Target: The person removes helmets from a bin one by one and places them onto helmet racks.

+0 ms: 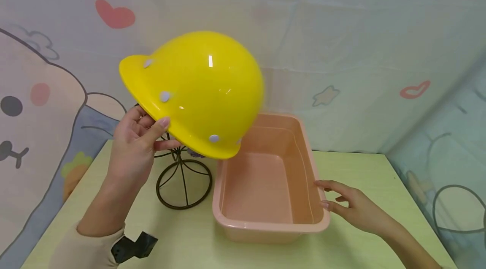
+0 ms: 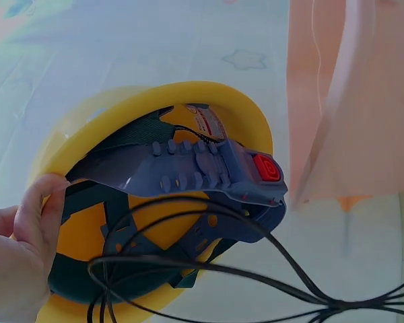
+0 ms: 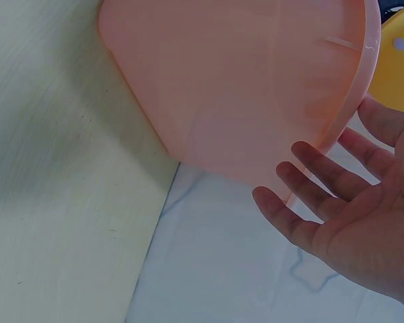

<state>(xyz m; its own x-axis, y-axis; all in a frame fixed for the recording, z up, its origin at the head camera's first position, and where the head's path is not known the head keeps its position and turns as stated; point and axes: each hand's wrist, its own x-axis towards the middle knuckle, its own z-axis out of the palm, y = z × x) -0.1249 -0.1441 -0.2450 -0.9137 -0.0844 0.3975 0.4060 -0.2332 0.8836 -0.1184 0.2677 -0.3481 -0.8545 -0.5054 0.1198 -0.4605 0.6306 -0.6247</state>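
A glossy yellow hard hat [image 1: 212, 87] hangs tilted above the table in the head view. My left hand [image 1: 134, 146] grips its lower rim, thumb on the outer side. The left wrist view shows the inside, with a dark harness [image 2: 87, 286] and a grey adjuster strap with a red knob [image 2: 266, 167]. Below the hat stands a black wire stand [image 1: 157, 186], its top hidden by the hat and hand. My right hand [image 1: 353, 207] touches the right rim of a pink plastic basin [image 1: 271, 226] with thumb and fingertips; its other fingers are spread loosely in the right wrist view.
The basin and the stand are on a pale green-yellow table [image 1: 353, 172]. A printed cloth [image 1: 341, 28] with hearts and a cartoon animal hangs behind and along the sides. Something small and purplish [image 1: 195, 153] shows partly behind the stand.
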